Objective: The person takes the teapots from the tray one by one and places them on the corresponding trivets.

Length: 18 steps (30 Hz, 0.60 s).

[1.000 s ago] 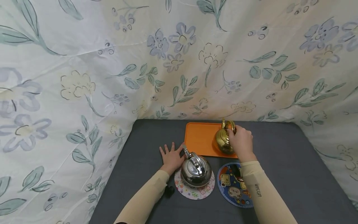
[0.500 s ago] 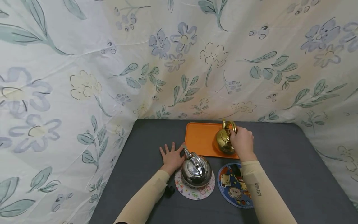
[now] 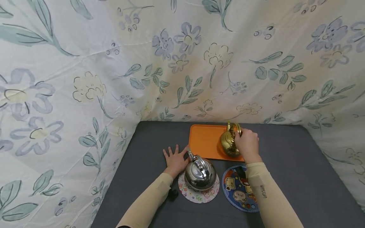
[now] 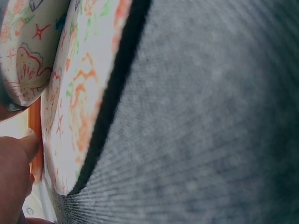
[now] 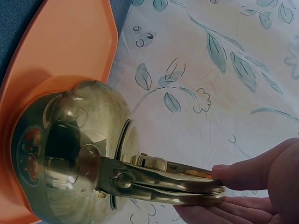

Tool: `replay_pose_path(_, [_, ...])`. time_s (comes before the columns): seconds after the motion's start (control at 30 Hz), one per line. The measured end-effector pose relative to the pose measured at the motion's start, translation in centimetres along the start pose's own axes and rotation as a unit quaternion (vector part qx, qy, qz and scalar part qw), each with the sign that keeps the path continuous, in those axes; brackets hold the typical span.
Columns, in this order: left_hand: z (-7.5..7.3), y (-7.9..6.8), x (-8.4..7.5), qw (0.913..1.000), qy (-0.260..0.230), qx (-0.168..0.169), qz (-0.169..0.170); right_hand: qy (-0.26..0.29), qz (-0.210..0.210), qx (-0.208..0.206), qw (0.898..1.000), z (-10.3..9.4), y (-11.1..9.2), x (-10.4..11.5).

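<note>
My right hand [image 3: 247,144] holds the handle [image 5: 173,184] of a gold kettle [image 3: 229,144]. In the right wrist view the thumb lies on one side of the handle and the fingers on the other. The kettle is over the right part of an orange tray [image 3: 202,139]. A silver kettle [image 3: 199,179] stands on a round floral mat [image 3: 197,198], its spout pointing to the back left. Beside it my left hand [image 3: 175,163] rests on the grey table with fingers spread, thumb near the spout and the tray's front left corner.
A round blue cartoon mat [image 3: 239,195] lies right of the floral one, partly under the right forearm in the head view. A small black object [image 3: 172,194] sits by the left forearm. Floral cloth [image 3: 182,63] hangs behind and left of the table [image 3: 285,152].
The left part of the hanging cloth has shifted a little to the right. Both hands and both kettles stay almost where they were.
</note>
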<state>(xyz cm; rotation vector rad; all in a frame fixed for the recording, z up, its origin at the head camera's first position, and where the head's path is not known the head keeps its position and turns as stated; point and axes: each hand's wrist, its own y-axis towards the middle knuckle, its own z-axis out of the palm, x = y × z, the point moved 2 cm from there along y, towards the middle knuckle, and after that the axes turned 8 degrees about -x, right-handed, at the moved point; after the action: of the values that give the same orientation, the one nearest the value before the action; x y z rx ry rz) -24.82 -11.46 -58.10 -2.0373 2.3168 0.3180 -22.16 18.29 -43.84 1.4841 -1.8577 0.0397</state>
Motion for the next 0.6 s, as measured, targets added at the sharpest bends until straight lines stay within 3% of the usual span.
replay_pose_path(0.6, [-0.22, -0.03, -0.14, 1.0, 0.002, 0.005, -0.002, 0.016, -0.009, -0.03, 0.999, -0.12, -0.04, -0.19])
